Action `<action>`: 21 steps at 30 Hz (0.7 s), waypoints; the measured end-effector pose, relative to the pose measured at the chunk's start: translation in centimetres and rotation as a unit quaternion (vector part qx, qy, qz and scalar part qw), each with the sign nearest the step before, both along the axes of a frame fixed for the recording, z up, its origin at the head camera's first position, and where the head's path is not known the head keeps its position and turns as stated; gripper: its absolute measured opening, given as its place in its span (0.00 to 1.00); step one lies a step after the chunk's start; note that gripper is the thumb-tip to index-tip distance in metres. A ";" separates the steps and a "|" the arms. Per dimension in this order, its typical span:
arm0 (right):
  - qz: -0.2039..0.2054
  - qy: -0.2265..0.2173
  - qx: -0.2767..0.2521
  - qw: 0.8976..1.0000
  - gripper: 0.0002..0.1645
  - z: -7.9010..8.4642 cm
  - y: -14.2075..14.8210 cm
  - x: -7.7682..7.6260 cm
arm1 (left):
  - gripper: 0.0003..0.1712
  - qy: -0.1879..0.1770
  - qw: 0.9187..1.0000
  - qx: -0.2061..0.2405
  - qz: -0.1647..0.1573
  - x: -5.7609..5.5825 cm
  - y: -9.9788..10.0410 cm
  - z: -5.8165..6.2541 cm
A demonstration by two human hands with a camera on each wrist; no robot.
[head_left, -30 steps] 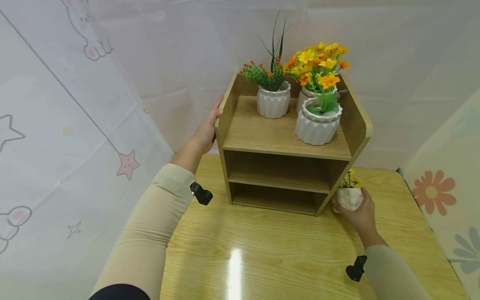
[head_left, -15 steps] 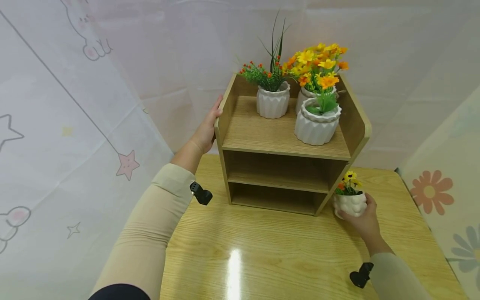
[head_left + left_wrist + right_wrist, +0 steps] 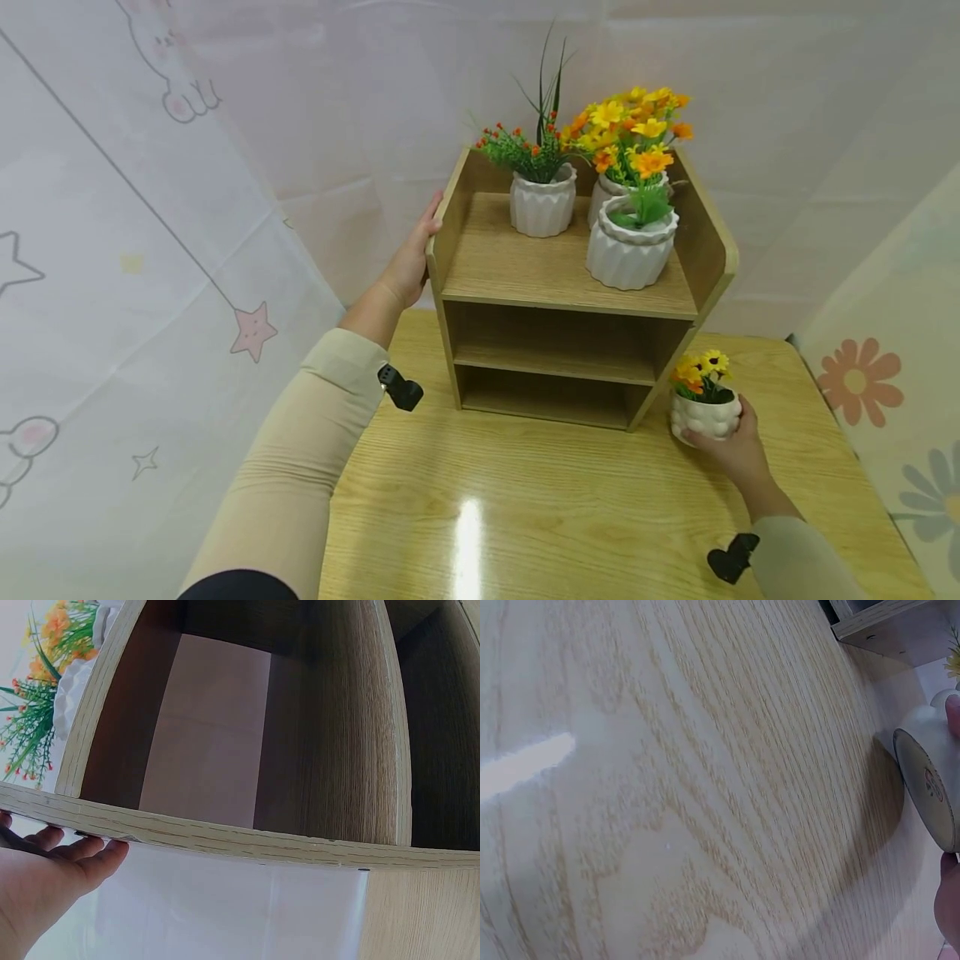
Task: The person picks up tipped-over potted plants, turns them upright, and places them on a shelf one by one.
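Observation:
My left hand (image 3: 408,265) rests against the left side panel of a wooden shelf unit (image 3: 517,267), fingers extended along its outer face. In the left wrist view the fingertips (image 3: 111,855) touch the edge of that panel. To the right of the unit, my right hand (image 3: 741,454) grips a small white bumpy flower pot (image 3: 703,418) by its side, thumb in front. Yellow and orange flowers (image 3: 701,371) stand in the pot. The right wrist view shows its underside (image 3: 930,787) raised off the table, with a shadow beneath.
On the unit's top stand a white pot with red-berried greenery (image 3: 542,208), one with yellow-orange flowers (image 3: 630,137) behind, and a front white pot (image 3: 628,254) with green leaves. Beneath is a wooden table (image 3: 570,508). Printed curtains (image 3: 847,275) hang around it.
My right hand has brought the flower pot slightly toward me and to the right, out from beside the shelf unit, so more of its flowers show. My left hand has stayed on the panel.

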State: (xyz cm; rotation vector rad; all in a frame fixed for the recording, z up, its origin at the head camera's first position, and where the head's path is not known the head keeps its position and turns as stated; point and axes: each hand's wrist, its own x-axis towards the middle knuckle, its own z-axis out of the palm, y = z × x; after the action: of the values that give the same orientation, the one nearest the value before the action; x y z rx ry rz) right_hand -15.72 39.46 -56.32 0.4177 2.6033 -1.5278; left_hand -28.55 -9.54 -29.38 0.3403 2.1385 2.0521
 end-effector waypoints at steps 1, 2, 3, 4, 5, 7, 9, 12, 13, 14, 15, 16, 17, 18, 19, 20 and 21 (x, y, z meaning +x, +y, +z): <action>-0.004 -0.003 -0.004 1.000 0.73 0.0 0.0 0.1 | 0.37 -0.001 1.000 -0.002 0.000 0.0 0.0 0.0; -0.005 -0.005 -0.012 1.000 0.72 0.0 0.0 0.1 | 0.37 -0.002 1.000 -0.002 0.000 0.0 0.0 0.0; -0.008 -0.006 -0.018 1.000 0.72 0.0 0.0 0.2 | 0.37 -0.003 1.000 0.000 0.000 0.0 0.0 0.1; -0.011 -0.006 -0.022 1.000 0.72 0.0 0.0 0.3 | 0.37 -0.005 1.000 0.001 0.000 0.0 0.0 0.1; -0.013 -0.007 -0.024 1.000 0.72 -0.1 -0.1 0.4 | 0.37 -0.006 1.000 0.000 0.000 0.0 0.0 0.1; -0.017 -0.007 -0.031 0.999 0.72 -0.1 -0.1 0.7 | 0.37 -0.009 1.000 0.000 0.000 0.0 0.0 0.2; -0.020 -0.007 -0.034 0.999 0.72 -0.2 -0.2 1.0 | 0.37 -0.008 1.000 0.000 -0.001 0.0 0.1 0.2; -0.025 -0.008 -0.039 0.999 0.72 -0.3 -0.3 1.3 | 0.37 -0.006 1.000 0.002 -0.001 -0.1 0.1 0.2; -0.026 -0.009 -0.043 0.999 0.73 -0.3 -0.4 1.3 | 0.37 -0.006 1.000 0.003 -0.001 -0.1 0.0 0.2; -0.027 -0.008 -0.044 0.999 0.73 -0.2 -0.5 1.4 | 0.37 -0.007 1.000 0.004 0.000 -0.1 0.0 0.2; -0.028 -0.007 -0.046 0.999 0.74 -0.2 -0.5 1.4 | 0.37 -0.008 1.000 0.004 0.000 -0.1 0.0 0.2; -0.028 -0.007 -0.047 0.998 0.74 -0.2 -0.6 1.5 | 0.37 -0.010 1.000 0.006 0.000 -0.1 0.0 0.2; -0.026 -0.006 -0.047 0.999 0.75 -0.1 -0.6 1.5 | 0.37 -0.012 1.000 0.008 0.000 -0.1 0.0 0.2; -0.025 -0.006 -0.048 0.999 0.75 -0.1 -0.6 1.6 | 0.37 -0.012 1.000 0.007 0.000 -0.1 0.0 0.2; -0.024 -0.006 -0.047 0.999 0.75 0.0 -0.6 1.6 | 0.37 -0.013 1.000 0.008 0.000 0.0 0.0 0.2; -0.023 -0.007 -0.046 0.999 0.75 0.0 -0.6 1.7 | 0.37 -0.013 1.000 0.008 0.000 0.0 0.0 0.2; -0.023 -0.008 -0.045 0.999 0.76 0.0 -0.6 1.8 | 0.37 -0.012 1.000 0.008 -0.001 0.0 0.0 0.1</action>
State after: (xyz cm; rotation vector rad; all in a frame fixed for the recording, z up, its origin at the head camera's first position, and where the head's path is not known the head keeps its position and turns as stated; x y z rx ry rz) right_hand -13.94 38.83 -56.34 0.4807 2.5181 -1.6423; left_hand -28.53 -9.51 -29.24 0.3169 2.1076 2.0628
